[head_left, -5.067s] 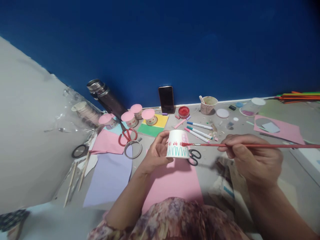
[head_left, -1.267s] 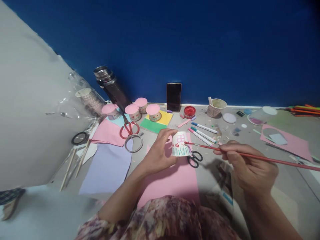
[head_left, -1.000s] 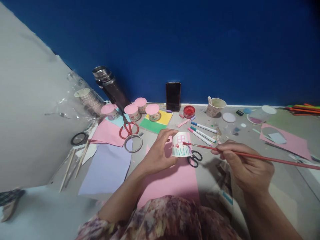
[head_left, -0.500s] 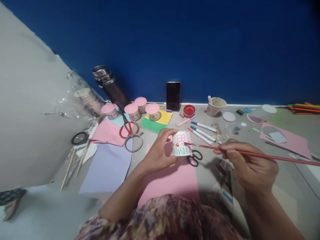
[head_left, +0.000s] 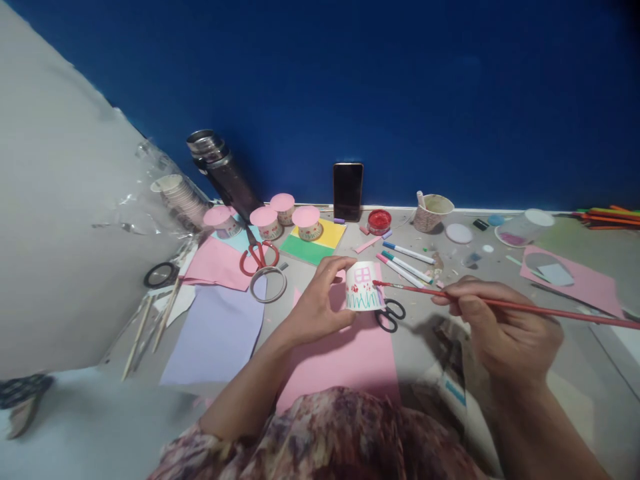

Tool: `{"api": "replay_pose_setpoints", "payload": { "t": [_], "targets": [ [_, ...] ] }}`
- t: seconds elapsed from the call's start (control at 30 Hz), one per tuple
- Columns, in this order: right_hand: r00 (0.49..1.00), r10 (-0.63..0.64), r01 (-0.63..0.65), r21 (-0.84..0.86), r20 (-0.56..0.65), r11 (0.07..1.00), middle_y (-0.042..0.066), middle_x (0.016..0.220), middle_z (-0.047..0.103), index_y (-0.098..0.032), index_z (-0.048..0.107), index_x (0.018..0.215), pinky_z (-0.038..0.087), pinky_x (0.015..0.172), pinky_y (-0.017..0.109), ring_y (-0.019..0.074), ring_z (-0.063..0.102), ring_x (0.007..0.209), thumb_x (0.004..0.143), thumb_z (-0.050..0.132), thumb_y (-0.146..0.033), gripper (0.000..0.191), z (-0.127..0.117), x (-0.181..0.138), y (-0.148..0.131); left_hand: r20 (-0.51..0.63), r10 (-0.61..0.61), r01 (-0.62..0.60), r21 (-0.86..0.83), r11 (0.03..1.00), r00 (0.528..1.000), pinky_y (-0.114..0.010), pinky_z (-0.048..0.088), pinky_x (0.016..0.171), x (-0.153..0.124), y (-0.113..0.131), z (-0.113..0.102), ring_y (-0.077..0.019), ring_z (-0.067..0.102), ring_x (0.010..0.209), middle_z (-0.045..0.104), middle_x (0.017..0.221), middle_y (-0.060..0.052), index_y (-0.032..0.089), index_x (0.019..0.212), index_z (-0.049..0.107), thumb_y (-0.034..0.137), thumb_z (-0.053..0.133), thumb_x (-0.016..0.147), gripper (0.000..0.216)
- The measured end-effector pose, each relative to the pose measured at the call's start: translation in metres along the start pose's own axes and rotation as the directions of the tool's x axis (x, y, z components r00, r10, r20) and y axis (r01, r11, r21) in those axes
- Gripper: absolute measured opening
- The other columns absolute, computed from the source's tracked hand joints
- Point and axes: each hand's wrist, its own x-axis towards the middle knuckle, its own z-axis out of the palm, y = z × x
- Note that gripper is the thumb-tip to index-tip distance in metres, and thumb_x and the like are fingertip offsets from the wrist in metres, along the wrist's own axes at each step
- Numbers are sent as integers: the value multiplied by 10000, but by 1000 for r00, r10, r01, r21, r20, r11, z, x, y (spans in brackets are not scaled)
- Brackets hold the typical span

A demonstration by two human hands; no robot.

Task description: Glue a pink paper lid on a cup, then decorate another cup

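Upside down in my left hand (head_left: 320, 303) is a small white paper cup (head_left: 363, 287), held between thumb and fingers. A pink window, red dabs and green grass strokes are drawn on its side. My right hand (head_left: 500, 327) grips a red paintbrush (head_left: 530, 309), its red-tipped bristles at the right side of the cup's wall. Whether the bristles touch it, I cannot tell. Behind and below the cup lie black-handled scissors (head_left: 391, 316) and a pink paper sheet (head_left: 340, 367). A pot of red paint (head_left: 379, 221) stands farther back.
Several decorated cups with pink tops (head_left: 306, 217) stand at the back left, near red-handled scissors (head_left: 259, 257), a roll of tape (head_left: 268, 285) and a dark flask (head_left: 225, 177). Markers (head_left: 407, 252) lie right of centre. A phone (head_left: 348, 192) leans on the blue wall.
The brush tip has shifted slightly right and up along the cup, and my right hand has moved a little right with it. My left hand and the cup stay nearly still.
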Motion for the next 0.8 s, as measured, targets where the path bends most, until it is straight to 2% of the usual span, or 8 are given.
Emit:
{"api": "replay_pose_setpoints", "payload": {
  "t": [0.37,0.57,0.8],
  "targets": [
    [997,-14,14,-2,69,1000,23,778,798,-239,824,952,587,595,296,181,732,675,948,732,-196,102,-1,3,1,5,21,-20,-12,1000,1000,-509,498,1140,0,2,0,-311,515,1384,514,1450,-115,295,1429,495,130,768,723,775],
    [998,20,-19,21,-56,1000,17,723,789,-237,824,908,532,507,293,169,684,581,946,737,-210,98,1,3,-3,1,-3,3,-32,999,1000,-518,499,1135,-1,0,0,-320,516,1384,514,1454,-112,300,1417,510,125,754,710,768],
    [1000,5,-5,-4,-24,1000,16,746,793,-231,822,914,561,554,291,171,703,630,941,742,-206,88,0,2,-1,8,3,-3,-55,998,1000,-501,505,1119,0,-2,0,-325,525,1378,519,1454,-117,296,1420,508,175,778,718,762]
  ]
}}
